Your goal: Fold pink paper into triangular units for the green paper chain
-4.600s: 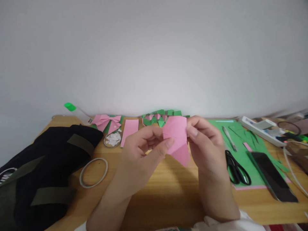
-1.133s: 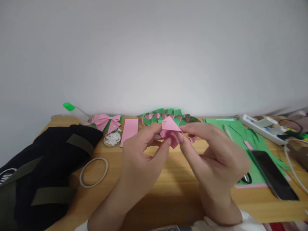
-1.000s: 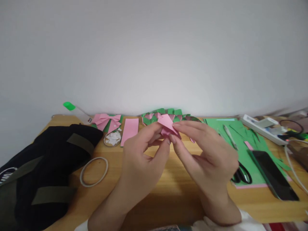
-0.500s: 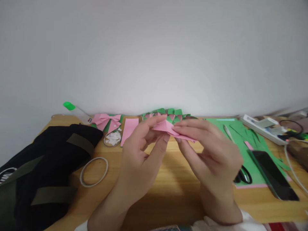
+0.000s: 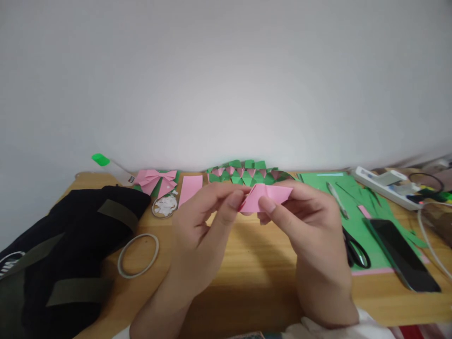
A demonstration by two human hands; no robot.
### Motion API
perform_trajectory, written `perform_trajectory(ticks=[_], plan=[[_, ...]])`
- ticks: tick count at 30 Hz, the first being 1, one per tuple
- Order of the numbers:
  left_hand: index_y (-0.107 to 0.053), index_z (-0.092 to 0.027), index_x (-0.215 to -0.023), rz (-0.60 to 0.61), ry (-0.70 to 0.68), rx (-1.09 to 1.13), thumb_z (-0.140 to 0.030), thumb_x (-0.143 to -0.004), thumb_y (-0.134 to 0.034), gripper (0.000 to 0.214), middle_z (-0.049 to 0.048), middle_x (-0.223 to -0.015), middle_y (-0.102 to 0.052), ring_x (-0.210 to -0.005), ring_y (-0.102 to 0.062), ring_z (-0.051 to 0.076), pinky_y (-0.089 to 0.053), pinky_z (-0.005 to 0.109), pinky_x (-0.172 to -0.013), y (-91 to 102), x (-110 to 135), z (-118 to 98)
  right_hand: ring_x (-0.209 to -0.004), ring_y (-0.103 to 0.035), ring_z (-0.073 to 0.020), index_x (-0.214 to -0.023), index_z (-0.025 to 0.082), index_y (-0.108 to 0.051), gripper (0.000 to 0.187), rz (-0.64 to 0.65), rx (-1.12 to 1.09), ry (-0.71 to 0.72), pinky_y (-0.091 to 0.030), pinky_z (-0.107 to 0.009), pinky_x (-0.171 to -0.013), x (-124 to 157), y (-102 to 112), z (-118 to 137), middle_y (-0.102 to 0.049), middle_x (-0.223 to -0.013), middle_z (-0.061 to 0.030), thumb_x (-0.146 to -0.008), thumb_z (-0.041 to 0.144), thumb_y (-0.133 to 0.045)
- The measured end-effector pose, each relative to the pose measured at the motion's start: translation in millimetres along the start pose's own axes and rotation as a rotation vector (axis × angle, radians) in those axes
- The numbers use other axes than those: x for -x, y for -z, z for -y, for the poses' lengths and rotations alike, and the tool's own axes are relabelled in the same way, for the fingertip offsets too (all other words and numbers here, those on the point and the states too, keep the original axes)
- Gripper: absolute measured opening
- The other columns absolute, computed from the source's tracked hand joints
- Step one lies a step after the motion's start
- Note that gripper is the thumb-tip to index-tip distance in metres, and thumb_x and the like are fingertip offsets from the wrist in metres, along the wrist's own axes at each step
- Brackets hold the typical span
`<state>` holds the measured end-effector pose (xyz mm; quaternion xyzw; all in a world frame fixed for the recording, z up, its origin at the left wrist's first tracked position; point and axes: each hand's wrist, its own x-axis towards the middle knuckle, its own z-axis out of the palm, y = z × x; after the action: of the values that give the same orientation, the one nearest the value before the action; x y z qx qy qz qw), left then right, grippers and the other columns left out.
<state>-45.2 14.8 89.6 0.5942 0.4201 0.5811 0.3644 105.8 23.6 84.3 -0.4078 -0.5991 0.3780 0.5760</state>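
Between both hands, above the wooden table (image 5: 254, 292), is a small folded piece of pink paper (image 5: 254, 199) with slanted ends. My left hand (image 5: 206, 230) pinches its left corner between thumb and fingers. With the thumb on its front face and the fingers behind, my right hand (image 5: 310, 230) grips the right part. Behind the hands lies a row of folded green and pink paper pieces (image 5: 249, 174). A pink paper strip (image 5: 190, 187) and a pink paper bow (image 5: 157, 181) are at the back left.
At left are a black bag (image 5: 70, 245), a roll of tape (image 5: 122, 261) and a round holder of white scraps (image 5: 165, 206). Green sheets (image 5: 367, 254), scissors (image 5: 358, 252), a craft knife (image 5: 337, 200), a phone (image 5: 404, 256) and a power strip (image 5: 386, 188) occupy the right.
The folded pink paper has been turned so a broad face now shows toward me. My right thumb has moved onto its front, and my left fingers have shifted to its left corner.
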Motion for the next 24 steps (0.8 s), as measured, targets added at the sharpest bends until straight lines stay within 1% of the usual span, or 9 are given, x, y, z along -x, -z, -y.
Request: perform_trajectory(ticks=[2, 5, 7, 9, 11, 13, 16, 21, 24], plan=[[-0.074, -0.026, -0.089, 0.022, 0.032, -0.014, -0.021, -0.089, -0.066, 0.01, -0.0055, -0.08, -0.076, -0.07, -0.07, 0.01, -0.056, 0.018, -0.064, -0.3, -2, -1, -0.056, -0.059, -0.0097, -0.078, 0.021, -0.075, 0.01, 0.023, -0.007, -0.003, -0.05, -0.02, -0.051, 0, 1, 0, -0.069, -0.065, 0.0027, -0.082, 0.014, -0.07], [-0.074, -0.025, -0.086, 0.035, 0.049, -0.014, -0.018, -0.087, -0.068, 0.01, -0.0053, -0.074, -0.075, -0.064, -0.07, 0.011, -0.056, 0.018, -0.059, -3.1, -3, 0, -0.056, -0.058, -0.0084, -0.079, 0.022, -0.075, 0.013, 0.069, -0.04, 0.002, -0.049, -0.019, -0.052, -1, 1, -1, -0.068, -0.066, 0.0033, -0.084, 0.013, -0.068], [-0.073, -0.024, -0.082, -0.02, 0.06, -0.014, -0.018, -0.084, -0.07, 0.008, -0.0055, -0.072, -0.075, -0.061, -0.068, 0.01, -0.054, 0.017, -0.055, -5.0, -2, 1, -0.057, -0.06, -0.0084, -0.087, 0.023, -0.075, 0.011, 0.064, -0.057, -0.003, -0.05, -0.019, -0.053, 0, 0, -1, -0.068, -0.068, 0.0034, -0.086, 0.015, -0.067], [-0.071, -0.023, -0.08, -0.097, 0.072, -0.022, -0.018, -0.082, -0.072, 0.006, -0.0057, -0.07, -0.074, -0.058, -0.067, 0.008, -0.051, 0.014, -0.05, -6.1, -1, 3, -0.061, -0.062, -0.0093, -0.099, 0.025, -0.072, 0.016, -0.019, -0.021, 0.032, -0.052, -0.02, -0.054, 1, -1, -1, -0.069, -0.074, 0.0028, -0.086, 0.016, -0.068], [-0.07, -0.022, -0.08, -0.149, 0.066, -0.051, -0.017, -0.081, -0.072, 0.005, -0.006, -0.066, -0.073, -0.056, -0.066, 0.007, -0.048, 0.013, -0.046, -6.4, 0, 5, -0.069, -0.064, -0.0109, -0.107, 0.025, -0.07, 0.025, -0.152, 0.114, 0.155, -0.054, -0.022, -0.059, 3, -2, 0, -0.07, -0.084, 0.0009, -0.085, 0.015, -0.07], [-0.069, -0.021, -0.081, -0.165, 0.049, -0.087, -0.017, -0.083, -0.071, 0.005, -0.0065, -0.065, -0.072, -0.056, -0.066, 0.007, -0.047, 0.012, -0.047, -6.4, 0, 7, -0.081, -0.065, -0.0136, -0.104, 0.024, -0.072, 0.024, -0.233, 0.316, 0.312, -0.055, -0.026, -0.068, 3, -3, 0, -0.07, -0.093, -0.002, -0.083, 0.013, -0.071], [-0.069, -0.022, -0.083, -0.129, 0.027, -0.111, -0.018, -0.085, -0.069, 0.005, -0.0067, -0.07, -0.073, -0.06, -0.066, 0.005, -0.049, 0.01, -0.053, -6.6, -1, 8, -0.087, -0.065, -0.0159, -0.1, 0.02, -0.074, 0.018, -0.191, 0.473, 0.416, -0.054, -0.029, -0.074, 4, -4, 0, -0.071, -0.094, -0.0044, -0.083, 0.015, -0.072], [-0.07, -0.023, -0.085, -0.059, -0.087, -0.134, -0.015, -0.087, -0.067, 0.01, -0.0069, -0.078, -0.072, -0.069, -0.065, 0.005, -0.052, 0.012, -0.065, -7.0, 0, 9, -0.074, -0.065, -0.0114, -0.092, 0.023, -0.074, 0.015, -0.087, 0.325, 0.332, -0.053, -0.024, -0.065, 3, -7, 0, -0.075, -0.082, 0.0014, -0.085, 0.011, -0.069], [-0.07, -0.026, -0.09, -0.083, -0.108, -0.129, -0.015, -0.085, -0.07, 0.012, -0.0069, -0.081, -0.071, -0.073, -0.065, 0.006, -0.052, 0.013, -0.066, -7.0, 1, 11, -0.072, -0.066, -0.0117, -0.091, 0.026, -0.075, 0.016, -0.043, 0.194, 0.235, -0.053, -0.024, -0.061, 2, -5, 1, -0.076, -0.081, 0.0024, -0.085, 0.012, -0.069]])
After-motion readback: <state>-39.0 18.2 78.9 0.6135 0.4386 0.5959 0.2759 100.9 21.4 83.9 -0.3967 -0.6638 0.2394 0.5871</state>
